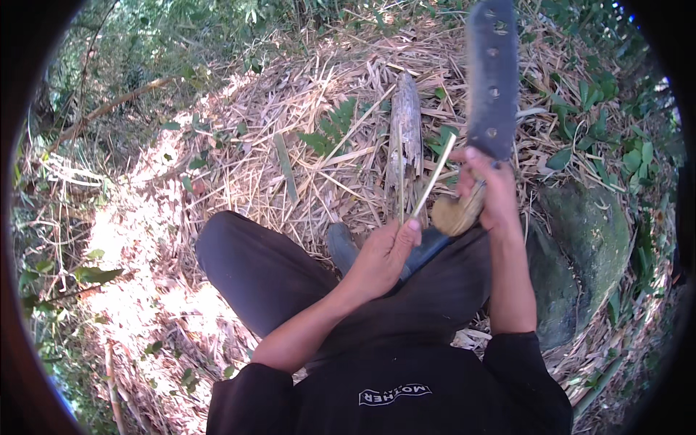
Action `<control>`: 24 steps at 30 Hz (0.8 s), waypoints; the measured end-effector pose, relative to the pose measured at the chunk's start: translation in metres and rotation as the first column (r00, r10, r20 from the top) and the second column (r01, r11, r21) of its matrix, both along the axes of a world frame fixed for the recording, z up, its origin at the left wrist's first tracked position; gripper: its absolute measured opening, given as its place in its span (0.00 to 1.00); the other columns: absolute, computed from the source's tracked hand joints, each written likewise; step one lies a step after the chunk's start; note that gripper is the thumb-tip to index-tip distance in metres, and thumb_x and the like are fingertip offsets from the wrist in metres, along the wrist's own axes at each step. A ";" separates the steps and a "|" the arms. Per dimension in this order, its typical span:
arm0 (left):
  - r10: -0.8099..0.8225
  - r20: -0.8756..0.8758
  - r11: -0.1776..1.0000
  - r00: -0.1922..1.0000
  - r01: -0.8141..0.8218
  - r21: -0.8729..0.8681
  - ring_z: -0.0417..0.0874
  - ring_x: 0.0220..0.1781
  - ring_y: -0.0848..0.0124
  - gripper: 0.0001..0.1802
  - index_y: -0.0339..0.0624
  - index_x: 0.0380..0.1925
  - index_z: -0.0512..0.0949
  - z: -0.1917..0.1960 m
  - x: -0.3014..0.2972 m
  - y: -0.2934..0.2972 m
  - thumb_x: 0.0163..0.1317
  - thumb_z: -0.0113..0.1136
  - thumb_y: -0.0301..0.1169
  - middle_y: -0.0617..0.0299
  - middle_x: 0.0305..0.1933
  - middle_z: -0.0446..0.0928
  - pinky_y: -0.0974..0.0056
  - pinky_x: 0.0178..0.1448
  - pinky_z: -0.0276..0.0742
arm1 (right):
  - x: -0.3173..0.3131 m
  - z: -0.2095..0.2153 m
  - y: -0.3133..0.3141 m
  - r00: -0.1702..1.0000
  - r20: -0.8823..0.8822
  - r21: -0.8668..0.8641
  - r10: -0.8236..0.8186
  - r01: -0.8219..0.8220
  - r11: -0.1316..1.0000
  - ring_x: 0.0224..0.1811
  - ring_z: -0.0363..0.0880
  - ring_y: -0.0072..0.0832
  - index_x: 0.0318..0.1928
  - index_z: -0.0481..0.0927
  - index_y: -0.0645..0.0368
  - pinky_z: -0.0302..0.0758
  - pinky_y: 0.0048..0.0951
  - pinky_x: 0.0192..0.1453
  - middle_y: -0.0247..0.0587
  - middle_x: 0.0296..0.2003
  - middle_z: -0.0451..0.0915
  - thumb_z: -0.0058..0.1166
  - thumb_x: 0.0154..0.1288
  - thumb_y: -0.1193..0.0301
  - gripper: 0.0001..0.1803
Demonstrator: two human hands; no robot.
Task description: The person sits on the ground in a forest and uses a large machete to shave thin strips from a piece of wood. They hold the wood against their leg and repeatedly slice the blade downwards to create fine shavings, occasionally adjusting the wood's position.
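Note:
My left hand [388, 250] is closed around thin split strips, probably bamboo. One pale strip [435, 177] slants up to the right from my thumb, and a duller strip [401, 174] stands almost straight up beside it. To the right, my right hand [494, 190] grips a machete [493, 80] where its blade meets the handle. The broad dark blade has a row of holes and points away from me. Its curved wooden handle [457, 212] juts out toward my left hand. The strip's tip comes close to my right fingers.
A weathered piece of log [404, 119] lies ahead on ground covered with dry shavings and leaves [254, 167]. On my right sits a large mossy rock [580, 254]. My bent legs [261, 264] lie below my hands. Green plants [598, 94] ring the spot.

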State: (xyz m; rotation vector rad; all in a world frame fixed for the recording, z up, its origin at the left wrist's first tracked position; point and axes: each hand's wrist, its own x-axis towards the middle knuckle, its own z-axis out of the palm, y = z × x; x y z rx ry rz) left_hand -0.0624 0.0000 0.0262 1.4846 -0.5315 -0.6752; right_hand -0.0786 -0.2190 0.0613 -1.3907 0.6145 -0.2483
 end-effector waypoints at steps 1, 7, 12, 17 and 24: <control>-0.048 -0.011 0.998 0.999 0.049 0.025 0.61 0.24 0.80 0.26 0.40 0.29 0.72 0.002 -0.002 0.001 0.80 0.37 0.47 0.71 0.21 0.62 0.69 0.29 0.59 | -0.002 -0.003 0.017 0.996 0.088 -0.051 0.003 0.001 0.999 0.18 0.69 0.20 0.42 0.82 0.70 0.69 0.23 0.24 0.30 0.18 0.70 0.62 0.66 0.63 0.19; -0.029 0.007 1.000 1.000 0.029 -0.009 0.65 0.26 0.79 0.27 0.37 0.41 0.78 -0.025 -0.023 -0.002 0.81 0.36 0.47 0.71 0.22 0.65 0.70 0.31 0.62 | -0.017 -0.004 0.033 0.970 0.234 0.212 -0.061 0.010 0.977 0.21 0.71 0.18 0.35 0.78 0.59 0.68 0.23 0.25 0.31 0.24 0.76 0.69 0.61 0.70 0.11; 0.022 -0.231 0.990 0.973 -0.053 -0.128 0.61 0.21 0.81 0.23 0.37 0.49 0.77 -0.031 -0.014 -0.010 0.80 0.39 0.45 0.74 0.21 0.61 0.71 0.27 0.59 | -0.075 0.021 -0.049 0.953 0.067 -0.129 -0.295 0.301 0.945 0.20 0.70 0.17 0.37 0.80 0.62 0.68 0.20 0.25 0.29 0.23 0.74 0.69 0.60 0.69 0.12; 0.040 -0.585 0.999 0.810 -0.053 -0.005 0.52 0.18 0.82 0.16 0.40 0.43 0.73 -0.008 0.004 0.006 0.79 0.41 0.41 0.75 0.20 0.54 0.72 0.22 0.51 | -0.203 0.096 -0.162 0.821 -0.120 -0.430 -0.558 0.464 0.775 0.17 0.66 0.15 0.33 0.77 0.54 0.62 0.18 0.21 0.24 0.19 0.70 0.64 0.66 0.63 0.12; 0.035 -0.519 0.996 0.854 -0.070 -0.048 0.52 0.16 0.85 0.15 0.42 0.38 0.72 0.012 0.040 -0.010 0.79 0.40 0.38 0.76 0.20 0.56 0.74 0.19 0.49 | -0.359 0.139 -0.272 0.559 -0.429 -0.634 -0.710 0.373 0.677 0.13 0.67 0.19 0.27 0.73 0.51 0.63 0.23 0.18 0.26 0.15 0.68 0.63 0.64 0.56 0.17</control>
